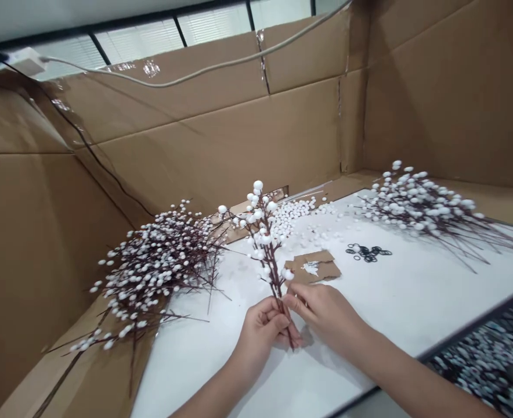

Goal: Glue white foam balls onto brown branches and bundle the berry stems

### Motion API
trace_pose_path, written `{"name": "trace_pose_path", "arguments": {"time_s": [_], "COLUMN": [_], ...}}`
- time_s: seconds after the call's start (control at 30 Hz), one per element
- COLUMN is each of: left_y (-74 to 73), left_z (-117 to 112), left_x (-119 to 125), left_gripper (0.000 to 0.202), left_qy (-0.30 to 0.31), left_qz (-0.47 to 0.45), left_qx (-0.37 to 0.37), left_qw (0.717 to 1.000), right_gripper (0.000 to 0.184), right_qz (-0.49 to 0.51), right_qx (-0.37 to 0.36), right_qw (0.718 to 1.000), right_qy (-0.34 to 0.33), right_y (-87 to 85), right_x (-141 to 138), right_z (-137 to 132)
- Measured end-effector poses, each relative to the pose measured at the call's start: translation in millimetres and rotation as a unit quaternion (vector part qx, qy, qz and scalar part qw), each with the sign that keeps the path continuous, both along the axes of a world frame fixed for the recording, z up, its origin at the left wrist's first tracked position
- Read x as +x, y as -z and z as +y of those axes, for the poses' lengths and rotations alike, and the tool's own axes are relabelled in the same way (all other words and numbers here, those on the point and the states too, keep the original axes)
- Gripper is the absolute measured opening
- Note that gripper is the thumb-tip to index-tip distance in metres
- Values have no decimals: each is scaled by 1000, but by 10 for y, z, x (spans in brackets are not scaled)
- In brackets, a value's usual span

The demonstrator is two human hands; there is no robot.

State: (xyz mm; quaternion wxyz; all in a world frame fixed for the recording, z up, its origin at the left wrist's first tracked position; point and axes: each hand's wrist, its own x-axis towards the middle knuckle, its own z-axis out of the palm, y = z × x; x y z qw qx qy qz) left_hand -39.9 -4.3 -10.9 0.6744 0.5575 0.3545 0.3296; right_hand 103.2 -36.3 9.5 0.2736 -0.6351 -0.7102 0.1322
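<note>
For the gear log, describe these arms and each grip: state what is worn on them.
The left grip and right grip are bare hands, with no gloves. The left forearm and right forearm show no sleeves, and neither arm shows a watch, band, tape or cable.

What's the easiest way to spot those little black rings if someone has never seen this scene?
On the white board, look beyond the person's right hand. Just right of a torn cardboard scrap lies a small cluster of black rings, unlike the round white berries scattered nearby.
</note>
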Motion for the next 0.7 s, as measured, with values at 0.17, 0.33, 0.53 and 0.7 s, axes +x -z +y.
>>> {"name": "trace_pose_path", "arguments": {"time_s": [0.17,0.33,0.53,0.7], "left_y": [5,-14,-56,-73], "left_z": [13,33,28,8], "left_x": [-5,14,30,25], "left_gripper": [23,30,29,30], "left_qy": [-28,-28,-30,-23], "left_qz": [-8,-13,1,4], "left_qx": [-20,-48,-46,-46], "left_qw": [999,998,998,999], "right_gripper": [33,27,27,28], "right_qz": [-7,-89,-161,-138], "right_qx": [34,49,15,40], "right_qw": [988,927,913,917], "right_qy": [149,361,375,373], "right_y": [-33,-236,-236,-226], "right_x": [559,1497,1986,1988], "right_z": [-34,-176,-338,-319]}}
